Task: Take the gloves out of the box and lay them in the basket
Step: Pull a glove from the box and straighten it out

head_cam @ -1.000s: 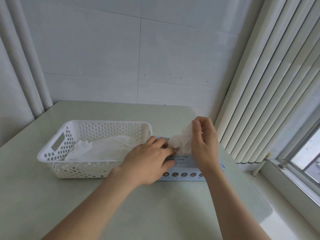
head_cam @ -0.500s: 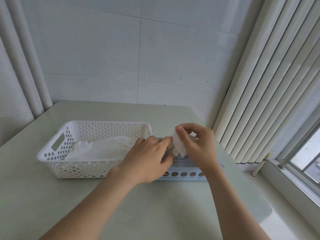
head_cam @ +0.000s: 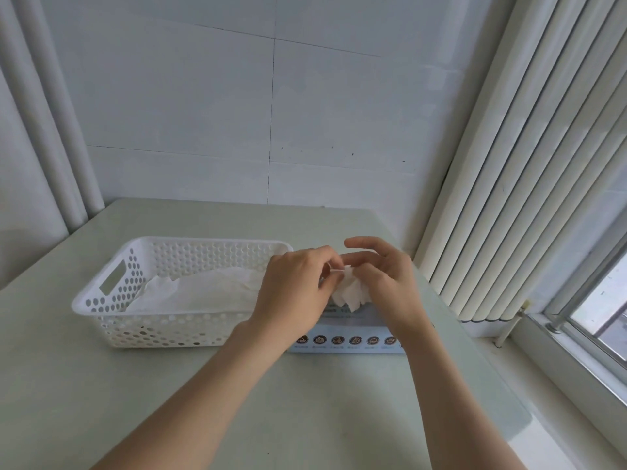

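A light blue glove box (head_cam: 349, 340) with a row of round icons on its front lies on the table, right of a white perforated basket (head_cam: 112, 310). Thin white gloves (head_cam: 203, 293) lie spread in the basket. Above the box, a crumpled white glove (head_cam: 349, 295) hangs between my two hands. My left hand (head_cam: 295, 293) pinches its upper edge from the left. My right hand (head_cam: 383, 279) pinches it from the right, with its outer fingers spread. Both hands hide most of the box's top and its opening.
The pale green table (head_cam: 305, 401) ends at a tiled wall behind. Vertical blinds (head_cam: 509, 164) and a window sill (head_cam: 559, 361) run along the right side. Two white pipes (head_cam: 44, 130) stand in the left corner.
My right hand came down from its raised pull and moved left. My left hand left the box top and rose to meet it. Both now pinch the glove between them.
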`<move>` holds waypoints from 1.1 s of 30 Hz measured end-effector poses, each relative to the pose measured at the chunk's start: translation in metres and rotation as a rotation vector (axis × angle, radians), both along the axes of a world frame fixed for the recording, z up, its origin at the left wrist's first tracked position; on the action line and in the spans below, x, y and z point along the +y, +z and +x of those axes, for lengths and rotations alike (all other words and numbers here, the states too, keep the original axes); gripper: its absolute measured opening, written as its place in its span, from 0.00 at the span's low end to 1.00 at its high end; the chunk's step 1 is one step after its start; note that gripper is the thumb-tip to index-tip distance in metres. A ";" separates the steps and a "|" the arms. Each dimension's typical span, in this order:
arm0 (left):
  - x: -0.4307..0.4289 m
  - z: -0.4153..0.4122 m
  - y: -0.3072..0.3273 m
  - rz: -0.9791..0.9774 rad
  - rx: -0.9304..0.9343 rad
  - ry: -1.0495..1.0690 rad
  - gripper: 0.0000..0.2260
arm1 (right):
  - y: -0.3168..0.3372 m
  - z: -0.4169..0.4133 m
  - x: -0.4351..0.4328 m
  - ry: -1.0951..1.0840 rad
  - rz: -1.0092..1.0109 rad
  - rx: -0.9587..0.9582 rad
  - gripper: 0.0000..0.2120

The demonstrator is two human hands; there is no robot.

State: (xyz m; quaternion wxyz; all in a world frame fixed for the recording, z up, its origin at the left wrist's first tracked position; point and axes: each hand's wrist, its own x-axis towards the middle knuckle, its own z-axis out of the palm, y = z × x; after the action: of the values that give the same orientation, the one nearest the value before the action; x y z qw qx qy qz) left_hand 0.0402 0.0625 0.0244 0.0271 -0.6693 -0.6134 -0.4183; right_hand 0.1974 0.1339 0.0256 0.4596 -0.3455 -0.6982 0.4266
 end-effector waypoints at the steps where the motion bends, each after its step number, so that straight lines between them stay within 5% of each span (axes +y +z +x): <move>1: 0.003 0.001 0.000 -0.011 -0.011 0.014 0.01 | -0.001 0.000 0.002 -0.029 0.025 -0.020 0.23; 8: 0.014 -0.002 -0.004 -0.136 -0.294 -0.012 0.04 | -0.008 -0.001 0.009 -0.316 0.215 -0.287 0.19; 13: 0.015 -0.006 0.003 -0.160 -0.506 -0.048 0.03 | -0.010 -0.001 0.007 -0.247 0.327 -0.452 0.06; 21: 0.015 -0.005 0.015 -0.073 -0.763 -0.195 0.02 | -0.014 0.001 0.012 -0.222 0.347 -0.693 0.10; 28: 0.016 -0.006 0.015 0.023 -0.828 -0.297 0.03 | -0.019 0.003 0.015 -0.241 0.442 -0.732 0.17; 33: 0.019 -0.004 0.011 -0.058 -0.751 -0.343 0.05 | -0.017 0.004 0.015 -0.272 0.460 -0.527 0.17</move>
State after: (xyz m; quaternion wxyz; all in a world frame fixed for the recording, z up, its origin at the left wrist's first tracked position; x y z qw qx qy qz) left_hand 0.0361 0.0811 0.0352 -0.2877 -0.5634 -0.4717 -0.6143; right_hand 0.2015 0.1486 0.0085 0.3823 -0.4206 -0.8178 0.0901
